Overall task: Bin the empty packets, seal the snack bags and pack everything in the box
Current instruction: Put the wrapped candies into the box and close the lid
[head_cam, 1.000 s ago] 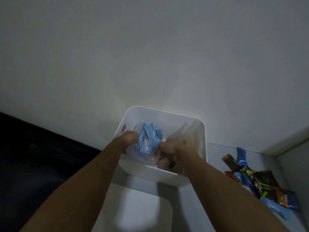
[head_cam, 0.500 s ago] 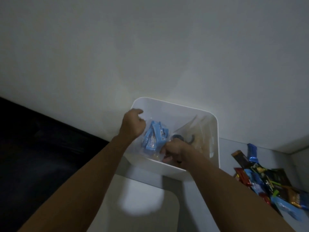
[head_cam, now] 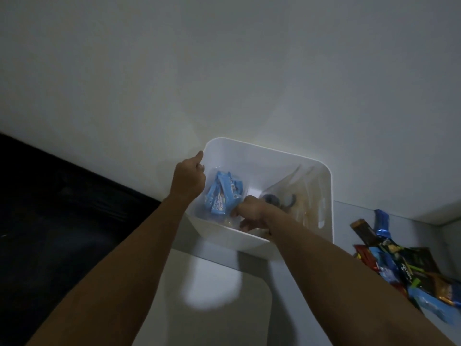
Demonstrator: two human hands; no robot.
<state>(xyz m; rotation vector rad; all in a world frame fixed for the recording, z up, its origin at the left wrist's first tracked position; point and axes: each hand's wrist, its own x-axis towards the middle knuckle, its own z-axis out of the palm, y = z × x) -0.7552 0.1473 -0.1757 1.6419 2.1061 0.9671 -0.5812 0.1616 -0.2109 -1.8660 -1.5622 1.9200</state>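
Dim room, pale wall behind; grey table (head_cam: 294, 295) below. White box (head_cam: 264, 156) against the wall. Left hand (head_cam: 188, 180) at the box's left rim, fingers curled loosely, forefinger out, nothing visibly held. Right hand (head_cam: 252, 213) reaches inside, fingers bent down near the front wall; grasp cannot be told. Clear bag of blue packets (head_cam: 223, 196) lies between the two hands. Second clear bag (head_cam: 299, 193) just beyond the right fingers. Loose snack wrappers (head_cam: 404, 263) well right of them.

white box (head_cam: 252, 242), lt-blue snack packets (head_cam: 224, 193) w/ white print, multicolour wrappers (head_cam: 404, 263), grey table (head_cam: 299, 308)
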